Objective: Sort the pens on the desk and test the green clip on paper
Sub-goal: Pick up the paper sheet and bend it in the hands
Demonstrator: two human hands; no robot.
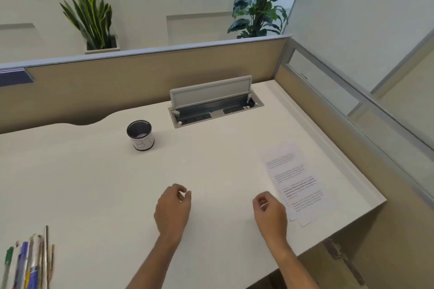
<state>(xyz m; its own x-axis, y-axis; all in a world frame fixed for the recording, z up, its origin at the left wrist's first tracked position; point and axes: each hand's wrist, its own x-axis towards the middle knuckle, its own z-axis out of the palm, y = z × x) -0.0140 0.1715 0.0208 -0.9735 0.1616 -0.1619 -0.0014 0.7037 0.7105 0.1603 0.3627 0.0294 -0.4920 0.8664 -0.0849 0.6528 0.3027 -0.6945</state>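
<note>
Both forearms over the desk (211,159) — left hand (172,209) and right hand (270,212) loosely curled, empty

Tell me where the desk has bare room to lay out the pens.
Widest bare patch: between the cup, the pens and the left hand. Another runs from the hands up to the open cable box. The right side is taken by the printed papers, beside the right hand; the near-left corner is crowded with pens.

Desk (98,183): cup (140,135) stands left of centre, toward the rear. Cable tray (216,108), lid raised, is set into the rear edge, right of the cup. Printed sheets (298,183) lie at right. Pens (28,263) lie bunched at the near left corner.
</note>
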